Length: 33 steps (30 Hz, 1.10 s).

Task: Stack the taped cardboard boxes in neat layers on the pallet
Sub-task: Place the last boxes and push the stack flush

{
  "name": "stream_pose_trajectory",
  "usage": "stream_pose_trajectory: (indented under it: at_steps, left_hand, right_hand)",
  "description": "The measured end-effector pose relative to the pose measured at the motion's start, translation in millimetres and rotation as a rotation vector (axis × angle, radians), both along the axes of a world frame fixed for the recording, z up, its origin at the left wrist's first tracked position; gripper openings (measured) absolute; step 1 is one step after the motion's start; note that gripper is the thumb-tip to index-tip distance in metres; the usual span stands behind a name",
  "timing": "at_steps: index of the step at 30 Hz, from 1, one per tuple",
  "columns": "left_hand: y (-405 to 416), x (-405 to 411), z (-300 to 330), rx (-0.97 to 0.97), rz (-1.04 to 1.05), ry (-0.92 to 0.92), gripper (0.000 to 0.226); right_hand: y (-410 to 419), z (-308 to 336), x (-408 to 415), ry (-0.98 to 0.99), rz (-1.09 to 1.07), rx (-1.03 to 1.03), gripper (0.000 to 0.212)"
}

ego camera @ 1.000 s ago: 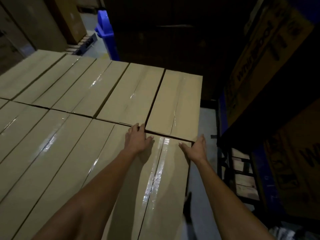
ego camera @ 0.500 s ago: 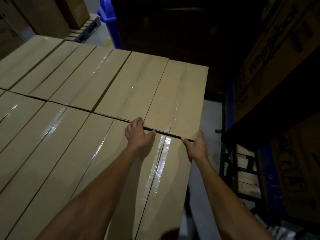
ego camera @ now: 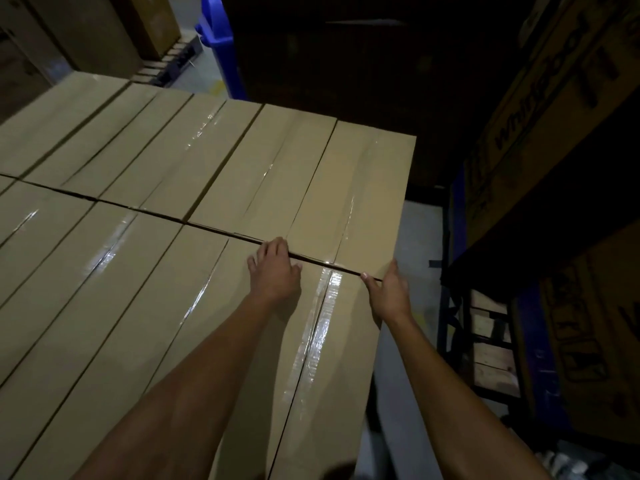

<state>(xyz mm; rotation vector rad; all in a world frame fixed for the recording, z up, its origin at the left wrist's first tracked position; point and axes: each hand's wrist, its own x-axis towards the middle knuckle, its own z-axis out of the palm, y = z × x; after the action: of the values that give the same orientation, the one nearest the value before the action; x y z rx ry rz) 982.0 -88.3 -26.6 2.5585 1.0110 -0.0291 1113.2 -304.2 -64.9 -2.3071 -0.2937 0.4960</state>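
Up close, both hands work on the nearest right-hand box (ego camera: 311, 358), a long brown carton with a shiny strip of clear tape (ego camera: 320, 323) running down its top. The left hand (ego camera: 275, 268) lies palm down on the far end of that box, its fingers (ego camera: 266, 249) curled over the far edge into the thin dark gap (ego camera: 311, 259) between this box and the box beyond (ego camera: 360, 188); the thumb is spread toward the tape. The right hand (ego camera: 389, 291) holds the far right corner of the same box: its thumb lies along the top edge, pointing toward the left hand, while the other fingers wrap down the outer side, where they are mostly hidden. The tape runs between the two hands. Left of the left hand's fingers, more boxes of the same kind (ego camera: 114, 306) lie side by side, edges touching, forming a flat near row. Beyond the fingers a second row (ego camera: 145, 147) lies end to end with the first, making one level layer. The pallet beneath this stack cannot be seen. Right of the right hand's fingers, the stack ends and grey floor (ego camera: 415, 244) shows below. Farther right stand large dark cartons with printed lettering (ego camera: 540, 109) and a rack holding wooden slats (ego camera: 488, 351). Well beyond the fingers, a blue bin (ego camera: 221, 39) stands on the floor.
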Motion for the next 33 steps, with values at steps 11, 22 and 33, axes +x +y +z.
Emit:
stream_pose_trajectory:
  at_steps: [11,22,33]
  left_hand:
    - [-16.6,-60.2,14.9,0.017,-0.159,0.205,0.074]
    - [-0.8,-162.7,27.0,-0.024,-0.183,0.196,0.072]
    - [59.3,-358.7,34.0,-0.123,-0.157,0.032,0.067]
  right_hand:
    - [-2.7,15.2,-59.9,-0.223,0.18,-0.372,0.076]
    - [7.9,38.7,-141.8,-0.218,0.311,-0.408,0.075]
    - [80.0,55.5,-333.7,-0.319,0.442,-0.264,0.062]
